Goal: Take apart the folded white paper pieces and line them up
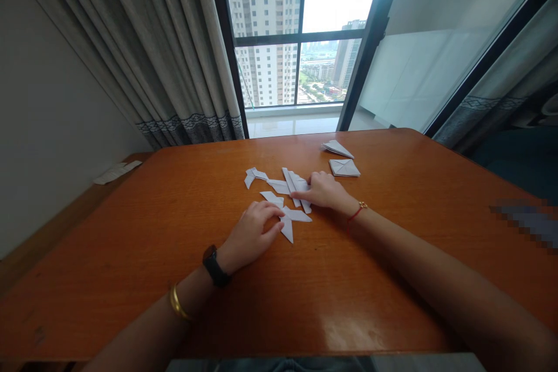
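White folded paper pieces, all on the tabletop (370, 285). Pinwheel-like piece (300, 215): lying flat, pointed arms out to upper left, right and bottom, left side partly covered. Strip bundle (297, 183): just beyond it, narrow strips side by side, roughly parallel, slanted, right side partly hidden. Flat piece (278, 186) at bundle's left edge. Bent piece (254, 175) farther left, angled; can't tell if those two touch.

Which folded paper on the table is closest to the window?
The pointed paper, just beyond the squarish folded paper. It lies nearest the far edge of the table; the others lie farther from it.
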The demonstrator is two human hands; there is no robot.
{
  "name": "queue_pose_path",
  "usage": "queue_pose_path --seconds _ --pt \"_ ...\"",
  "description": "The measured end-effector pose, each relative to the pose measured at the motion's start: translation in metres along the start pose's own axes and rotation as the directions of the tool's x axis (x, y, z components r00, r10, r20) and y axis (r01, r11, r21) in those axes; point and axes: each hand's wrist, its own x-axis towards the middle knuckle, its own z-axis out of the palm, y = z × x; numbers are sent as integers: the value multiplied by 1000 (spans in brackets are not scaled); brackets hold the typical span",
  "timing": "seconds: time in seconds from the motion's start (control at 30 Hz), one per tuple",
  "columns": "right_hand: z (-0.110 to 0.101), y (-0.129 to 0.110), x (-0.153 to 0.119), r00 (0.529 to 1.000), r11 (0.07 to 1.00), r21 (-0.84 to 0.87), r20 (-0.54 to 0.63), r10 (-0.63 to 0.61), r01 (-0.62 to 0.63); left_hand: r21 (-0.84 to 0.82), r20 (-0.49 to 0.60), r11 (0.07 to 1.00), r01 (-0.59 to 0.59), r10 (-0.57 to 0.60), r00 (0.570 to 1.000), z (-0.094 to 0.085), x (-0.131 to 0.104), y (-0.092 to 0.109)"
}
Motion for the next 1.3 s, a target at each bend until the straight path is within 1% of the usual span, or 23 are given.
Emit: queue_pose_path --seconds 0.1,0.2,0.27,0.37,0.43,0.5,0.53,0.57,0.6,0.63,0.67,0.7,0.73,0.77,0.8,0.83,0.87,0.9,0.97,1.03,1.13,1.23,1.3 --pt "0 0 -2 998 992 114 43 49 -54 81 16 997 -12 11 1000 0 -1 2" --pt "-10 10 5 992 967 243 114 48 -74 91 6 996 10 -10 1000 -1 -1 4" --pt "-19 15 10 992 945 319 122 32 -70 69 -15 997 27 -26 1000 -2 -1 4" --pt "-32 8 7 992 869 490 127 2 -65 -45 -66 997 69 -72 995 -1 0 5" --pt "-35 -8 -4 987 796 603 155 -52 -53 -238 -75 966 98 -119 990 2 1 5" --pt "-32 -28 -19 958 662 745 239 -157 -77 -503 -66 855 130 -188 980 4 2 5" --pt "-29 -38 -27 923 540 831 301 -240 -131 -619 -70 771 147 -240 968 5 3 6" --pt "-25 -46 -33 884 432 881 347 -314 -192 -714 -81 681 163 -311 947 5 4 6" --pt "-20 -52 -38 855 359 905 363 -371 -228 -785 -87 593 179 -391 916 4 4 7" --pt "-16 -56 -41 835 328 913 368 -410 -241 -836 -88 514 192 -471 878 3 6 8" --pt "-13 -57 -42 835 357 910 359 -416 -213 -874 -85 444 198 -540 838 1 7 9" --pt "-9 -55 -41 858 423 893 331 -394 -150 -905 -76 379 195 -593 802 -1 8 9" --pt "-7 -51 -37 899 519 853 273 -341 -62 -928 -67 323 183 -631 773 -4 8 9" --pt "-4 -45 -33 946 634 772 179 -269 35 -944 -62 283 167 -654 754 -6 9 9" --pt "-2 -39 -27 980 753 649 50 -192 114 -954 -67 259 148 -671 738 -7 10 9" --pt "0 -31 -22 988 854 496 -87 -130 156 -960 -76 246 132 -683 726 -8 10 9" --pt "3 -24 -16 977 926 344 -193 -92 155 -962 -80 244 125 -688 722 -8 10 8" --pt "6 -18 -11 967 967 220 -243 -76 131 -960 -82 250 127 -684 725 -7 10 7" --pt "11 -9 -3 978 992 98 -199 -59 80 -955 -78 263 135 -664 744 -5 10 5" --pt "15 -4 3 992 994 92 -121 -49 60 -960 -62 248 131 -642 764 -3 10 1" --pt "17 0 10 994 990 132 -106 -40 54 -979 -39 178 97 -633 773 -3 10 -4" --pt "9 2 13 990 982 181 -133 -36 60 -990 -5 106 91 -674 739 -5 12 -7" --pt "-1 -1 8 984 975 209 -176 -41 78 -987 12 104 120 -708 706 -6 13 -7"
